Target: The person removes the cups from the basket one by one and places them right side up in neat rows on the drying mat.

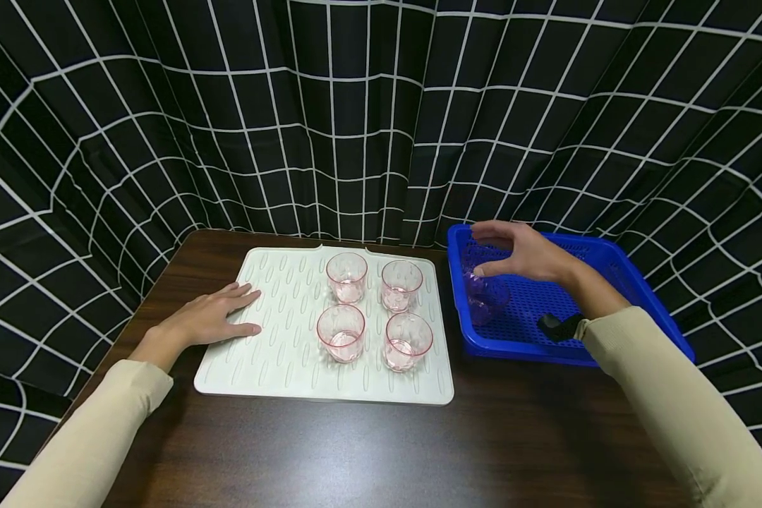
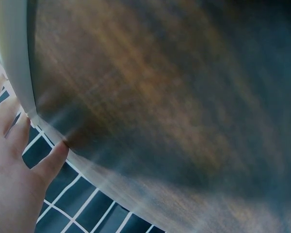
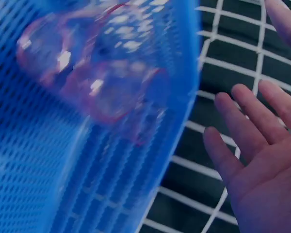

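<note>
Several clear pink-rimmed glasses (image 1: 341, 333) stand upright on the right half of a white ribbed drying mat (image 1: 279, 367). My left hand (image 1: 212, 316) rests on the mat's left edge, fingers spread. Over the left end of a blue perforated basket (image 1: 571, 353) hovers my right hand (image 1: 527, 254), its thumb apart from the fingers and nothing held. Below that hand, more pink-rimmed glasses (image 3: 114, 92) lie in the basket, blurred in the right wrist view. They look tilted or on their sides, and I cannot tell how many there are.
The dark wooden table (image 1: 355, 451) carries the mat on the left and the basket on the right, with a narrow gap between them. A black curtain with a white grid (image 1: 355, 141) surrounds the back and sides. A black strap (image 1: 559, 327) shows at my right cuff.
</note>
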`<state>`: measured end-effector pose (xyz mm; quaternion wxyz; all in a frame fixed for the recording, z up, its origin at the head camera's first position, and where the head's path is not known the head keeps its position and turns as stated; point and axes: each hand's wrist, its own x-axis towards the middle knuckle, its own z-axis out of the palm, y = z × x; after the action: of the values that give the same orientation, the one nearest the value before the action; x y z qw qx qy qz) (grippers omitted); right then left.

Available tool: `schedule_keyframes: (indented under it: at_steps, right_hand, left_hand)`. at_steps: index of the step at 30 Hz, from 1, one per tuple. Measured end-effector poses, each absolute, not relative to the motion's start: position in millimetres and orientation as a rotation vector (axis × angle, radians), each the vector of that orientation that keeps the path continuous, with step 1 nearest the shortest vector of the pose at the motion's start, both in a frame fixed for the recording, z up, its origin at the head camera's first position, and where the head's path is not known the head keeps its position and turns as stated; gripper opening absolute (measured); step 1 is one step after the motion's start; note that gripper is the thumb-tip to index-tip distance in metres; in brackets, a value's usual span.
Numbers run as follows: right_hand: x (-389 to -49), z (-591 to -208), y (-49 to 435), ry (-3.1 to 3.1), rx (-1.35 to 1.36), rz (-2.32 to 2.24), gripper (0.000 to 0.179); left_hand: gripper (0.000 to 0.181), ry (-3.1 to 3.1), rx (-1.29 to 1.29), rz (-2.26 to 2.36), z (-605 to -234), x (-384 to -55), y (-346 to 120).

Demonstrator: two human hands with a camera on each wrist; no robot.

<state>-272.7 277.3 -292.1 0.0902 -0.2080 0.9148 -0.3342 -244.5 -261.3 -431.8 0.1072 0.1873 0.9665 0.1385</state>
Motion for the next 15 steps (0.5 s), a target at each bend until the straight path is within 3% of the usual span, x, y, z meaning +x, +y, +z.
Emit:
schedule_keyframes:
  at_steps: [15]
  right_hand:
    - [-271.1,-316.3,324.8,2.572,-0.529,-0.891,0.079]
  left_hand:
    - [0.089,2.855,0.566,0.418,-431.8,-243.6,-260.5]
